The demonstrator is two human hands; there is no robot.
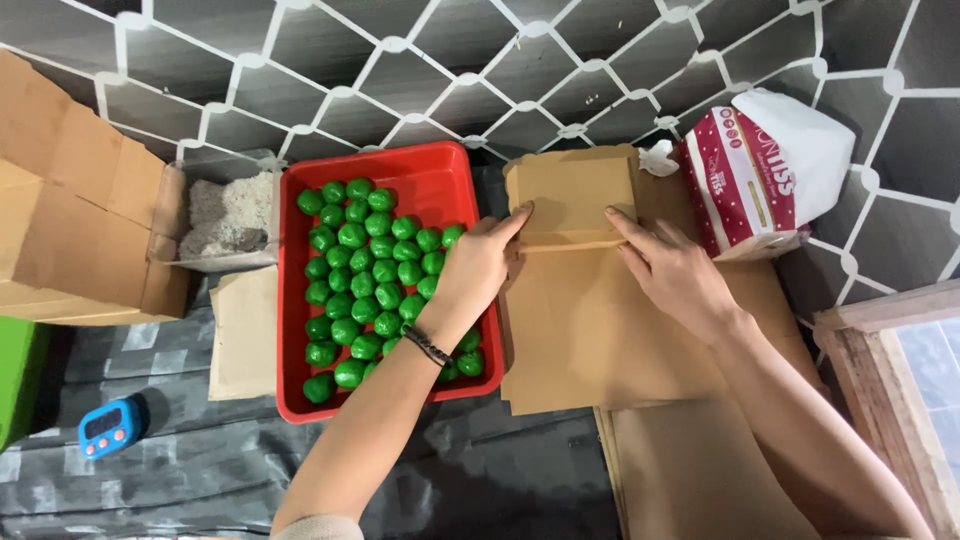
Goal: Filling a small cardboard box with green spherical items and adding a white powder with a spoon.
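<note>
My left hand [478, 262] and my right hand [672, 270] press on a brown paper sheet [590, 320] lying on a stack of the same paper. Both sets of fingertips rest along a crease where the top flap [570, 190] is folded over. My left forearm, with a dark wristband, crosses over a red tray [440, 180] filled with several small green balls [360, 280].
A clear tub of whitish powder [228, 215] sits left of the tray, beside cardboard boxes [70, 210]. A red-and-white tissue pack [765, 175] lies at the right. A blue timer [108, 427] lies on the dark mat, with more brown paper [700, 470] below and a wooden frame [890, 370] at far right.
</note>
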